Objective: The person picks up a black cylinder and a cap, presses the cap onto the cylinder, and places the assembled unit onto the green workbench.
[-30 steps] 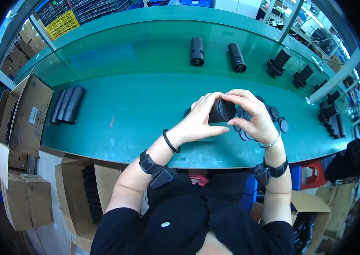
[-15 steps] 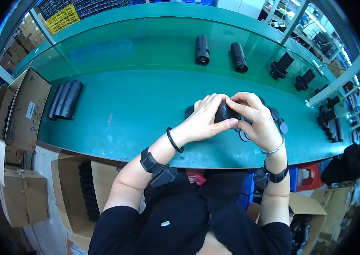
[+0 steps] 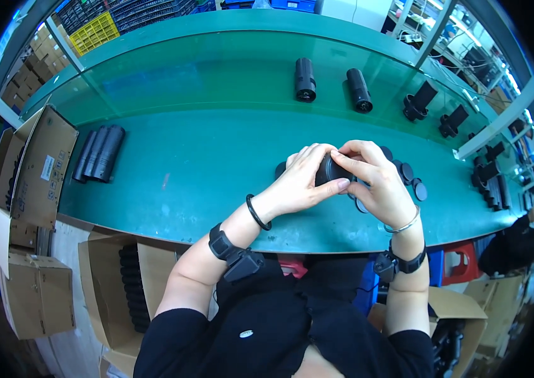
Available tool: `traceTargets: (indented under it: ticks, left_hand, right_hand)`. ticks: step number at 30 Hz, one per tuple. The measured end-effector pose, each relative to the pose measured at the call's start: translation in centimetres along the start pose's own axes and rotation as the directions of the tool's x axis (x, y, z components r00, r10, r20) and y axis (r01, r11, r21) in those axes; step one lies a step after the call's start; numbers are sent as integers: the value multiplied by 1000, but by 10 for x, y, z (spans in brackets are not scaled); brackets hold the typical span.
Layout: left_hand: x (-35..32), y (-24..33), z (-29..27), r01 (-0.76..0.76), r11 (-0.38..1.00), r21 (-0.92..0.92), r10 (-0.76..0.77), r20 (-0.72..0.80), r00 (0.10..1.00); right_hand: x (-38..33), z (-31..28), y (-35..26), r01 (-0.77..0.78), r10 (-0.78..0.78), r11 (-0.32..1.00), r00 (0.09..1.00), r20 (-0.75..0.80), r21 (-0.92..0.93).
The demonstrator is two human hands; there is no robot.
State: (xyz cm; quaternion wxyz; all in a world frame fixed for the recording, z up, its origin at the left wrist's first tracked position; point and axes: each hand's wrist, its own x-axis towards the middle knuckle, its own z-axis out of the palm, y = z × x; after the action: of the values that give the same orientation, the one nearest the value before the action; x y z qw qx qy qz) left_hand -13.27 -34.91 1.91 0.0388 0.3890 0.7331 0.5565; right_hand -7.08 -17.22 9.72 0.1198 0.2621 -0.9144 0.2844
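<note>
A black cylindrical tube (image 3: 328, 171) is held over the near middle of the green bench, its round end turned to the right. My left hand (image 3: 305, 176) wraps round the tube's body, and a dark rounded part shows past the knuckles. The fingertips and thumb of my right hand (image 3: 375, 177) press on the rim at that round end. Whether a separate cap sits there is hidden by my fingers. Several flat round black caps (image 3: 419, 190) lie on the bench just beyond and right of my right hand.
Three black tubes (image 3: 98, 154) lie side by side at the left, near a cardboard box (image 3: 46, 167). Farther back stand two black cylinders (image 3: 305, 80). Black fittings (image 3: 415, 106) line the right side. Open boxes (image 3: 106, 290) stand below the bench's near edge (image 3: 317, 252).
The tube's round end has tilted slightly as my right fingers shifted on its rim. Both hands keep their hold. The whole view has moved a little.
</note>
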Motion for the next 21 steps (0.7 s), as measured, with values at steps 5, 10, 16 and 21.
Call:
traceTargets:
  ticks: [5, 10, 16, 21]
  left_hand:
    - [-1, 1, -4, -19, 997, 75, 19, 4, 1000]
    - [-2, -5, -7, -33, 999, 22, 33, -6, 999]
    - [-4, -5, -10, 2, 1000, -20, -1, 31, 1000]
    - [-7, -4, -15, 8, 1000, 9, -9, 23, 1000]
  right_hand:
    - [3, 0, -1, 25, -23, 998, 999, 38, -60]
    - [1, 8, 4, -27, 30, 993, 999, -21, 116]
    - [4, 7, -2, 6, -6, 1000, 1000, 9, -3]
    - [9, 12, -5, 29, -28, 999, 1000, 14, -40]
